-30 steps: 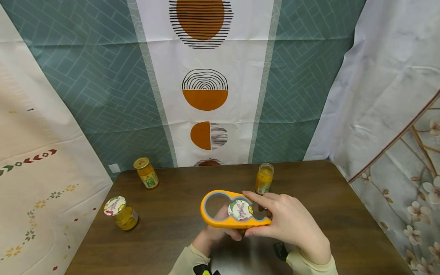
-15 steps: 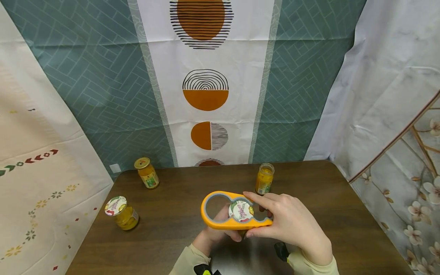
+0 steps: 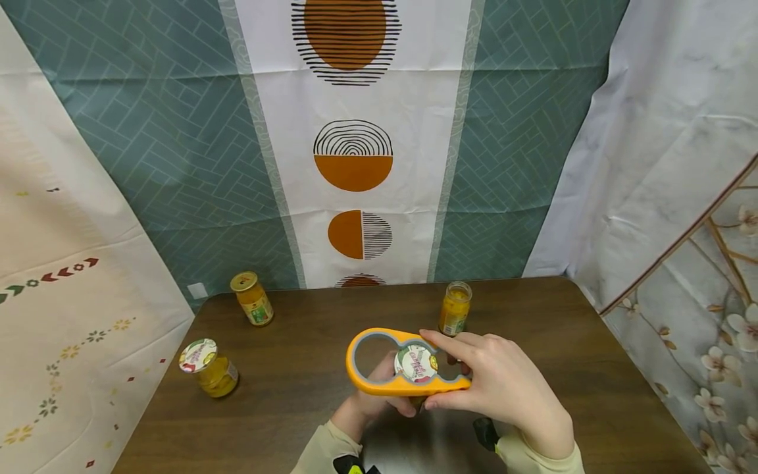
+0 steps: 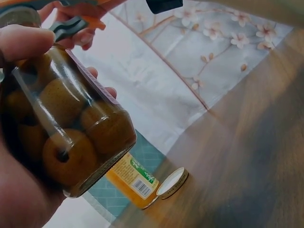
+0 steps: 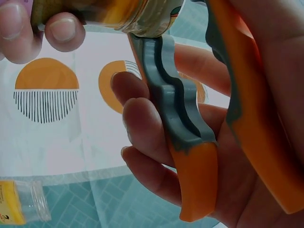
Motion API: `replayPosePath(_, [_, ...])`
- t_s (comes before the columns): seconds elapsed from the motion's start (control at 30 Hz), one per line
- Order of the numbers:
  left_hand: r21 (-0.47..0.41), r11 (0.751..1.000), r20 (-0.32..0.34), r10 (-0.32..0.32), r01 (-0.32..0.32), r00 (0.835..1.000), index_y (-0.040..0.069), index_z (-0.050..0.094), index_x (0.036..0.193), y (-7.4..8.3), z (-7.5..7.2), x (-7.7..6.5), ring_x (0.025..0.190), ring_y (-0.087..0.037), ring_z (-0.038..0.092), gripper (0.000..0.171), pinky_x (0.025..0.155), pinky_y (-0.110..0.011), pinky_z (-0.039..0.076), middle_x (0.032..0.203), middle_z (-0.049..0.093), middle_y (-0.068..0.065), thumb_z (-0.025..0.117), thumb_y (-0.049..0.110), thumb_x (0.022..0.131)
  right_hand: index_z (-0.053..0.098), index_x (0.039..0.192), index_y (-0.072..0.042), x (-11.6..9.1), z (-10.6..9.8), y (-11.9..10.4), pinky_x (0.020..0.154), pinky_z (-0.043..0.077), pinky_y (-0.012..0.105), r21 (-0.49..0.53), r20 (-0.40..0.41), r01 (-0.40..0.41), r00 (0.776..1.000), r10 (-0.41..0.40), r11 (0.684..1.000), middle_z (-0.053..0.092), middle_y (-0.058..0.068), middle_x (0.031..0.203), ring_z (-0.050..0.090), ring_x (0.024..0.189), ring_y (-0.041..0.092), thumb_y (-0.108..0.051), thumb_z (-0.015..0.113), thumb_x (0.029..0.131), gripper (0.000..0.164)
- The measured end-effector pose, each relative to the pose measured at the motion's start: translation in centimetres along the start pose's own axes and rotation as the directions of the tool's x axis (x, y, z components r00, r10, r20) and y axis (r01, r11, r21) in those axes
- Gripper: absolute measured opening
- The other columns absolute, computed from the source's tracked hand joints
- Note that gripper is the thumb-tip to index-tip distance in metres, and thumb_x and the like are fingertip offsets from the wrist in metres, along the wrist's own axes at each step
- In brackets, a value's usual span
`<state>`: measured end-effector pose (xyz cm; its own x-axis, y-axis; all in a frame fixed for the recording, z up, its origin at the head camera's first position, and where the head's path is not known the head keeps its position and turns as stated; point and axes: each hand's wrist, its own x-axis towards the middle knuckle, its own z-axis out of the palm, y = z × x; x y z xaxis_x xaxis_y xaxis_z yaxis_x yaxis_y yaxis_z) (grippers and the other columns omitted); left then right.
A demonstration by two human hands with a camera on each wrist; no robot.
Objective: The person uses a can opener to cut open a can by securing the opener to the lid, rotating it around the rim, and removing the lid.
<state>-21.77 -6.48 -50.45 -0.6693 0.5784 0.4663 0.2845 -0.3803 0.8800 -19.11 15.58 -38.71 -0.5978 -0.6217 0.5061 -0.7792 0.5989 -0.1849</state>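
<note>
My left hand (image 3: 379, 399) grips a glass jar (image 4: 71, 109) of round brown fruit, tilted in the left wrist view, with the thumb across its neck. Its patterned lid (image 3: 416, 363) shows inside the middle gap of an orange jar opener (image 3: 408, 387) with grey toothed inner edges. My right hand (image 3: 500, 376) holds the opener's two handles, fingers curled round one side and the thumb side against the other. In the right wrist view the grey teeth (image 5: 166, 90) meet the lid's edge.
A lidless jar (image 3: 455, 312) of yellow fruit stands at the back, with a loose lid (image 4: 173, 182) beside it. At the left are a gold-lidded jar (image 3: 256, 304) and a jar with a patterned lid (image 3: 216, 376). Cloths (image 3: 509, 164) hang behind the wooden table (image 3: 284, 401).
</note>
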Motion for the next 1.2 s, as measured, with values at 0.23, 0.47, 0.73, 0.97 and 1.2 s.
replayPosePath(0.23, [-0.067, 0.998, 0.002, -0.014, 0.014, 1.000, -0.018, 0.051, 0.117, -0.2, -0.2, 0.2, 0.086, -0.014, 0.054, 0.064, 0.083, -0.022, 0.045, 0.103, 0.068, 0.006, 0.072, 0.002, 0.060, 0.057, 0.138, -0.032, 0.0, -0.1, 0.0, 0.051, 0.041, 0.021, 0.010, -0.003, -0.002, 1.000, 0.002, 1.000, 0.055, -0.022, 0.082, 0.050, 0.066, -0.002, -0.075, 0.072, 0.067, 0.085])
replayPosePath(0.47, [-0.071, 0.997, -0.003, -0.015, 0.015, 1.000, -0.017, 0.050, 0.120, 0.1, -0.1, 0.3, 0.087, -0.014, 0.054, 0.066, 0.083, -0.022, 0.045, 0.105, 0.067, 0.005, 0.072, 0.002, 0.061, 0.057, 0.138, -0.034, -0.1, -0.2, 0.0, 0.050, 0.040, 0.021, -0.007, -0.013, -0.011, 1.000, 0.011, 1.000, 0.054, -0.022, 0.082, 0.048, 0.066, -0.003, -0.076, 0.072, 0.066, 0.085])
replayPosePath(0.73, [-0.016, 0.999, -0.052, -0.032, 0.031, 0.998, -0.013, 0.054, 0.122, 0.1, 0.0, 0.3, 0.090, -0.015, 0.056, 0.072, 0.086, -0.023, 0.047, 0.108, 0.068, 0.005, 0.069, 0.000, 0.053, 0.057, 0.138, -0.032, -0.3, -0.5, 0.3, 0.051, 0.042, 0.023, -0.040, -0.047, -0.030, 0.999, 0.028, 0.999, 0.053, -0.021, 0.081, 0.050, 0.066, -0.001, -0.075, 0.074, 0.064, 0.087])
replayPosePath(0.97, [-0.007, 0.996, -0.120, -0.085, 0.085, 0.989, -0.010, 0.059, 0.118, 0.4, 0.2, 0.1, 0.081, -0.019, 0.059, 0.069, 0.072, -0.023, 0.052, 0.098, 0.066, -0.023, 0.070, 0.001, 0.051, 0.053, 0.142, -0.035, -0.8, -1.1, 0.8, 0.051, 0.040, 0.021, -0.062, -0.058, -0.091, 0.994, 0.087, 0.994, 0.048, -0.021, 0.079, 0.044, 0.061, -0.003, -0.073, 0.075, 0.065, 0.089])
replayPosePath(1.2, [-0.107, 0.990, -0.086, -0.098, 0.089, 0.991, -0.015, 0.047, 0.122, 0.5, 0.2, 0.1, 0.076, -0.044, 0.052, 0.068, 0.066, -0.026, 0.053, 0.094, 0.045, -0.051, 0.065, -0.002, 0.057, 0.055, 0.141, -0.033, -0.9, -1.5, 1.4, 0.048, 0.040, 0.020, -0.043, -0.109, -0.131, 0.986, 0.126, 0.990, 0.048, -0.021, 0.079, 0.045, 0.061, -0.005, -0.073, 0.075, 0.066, 0.087])
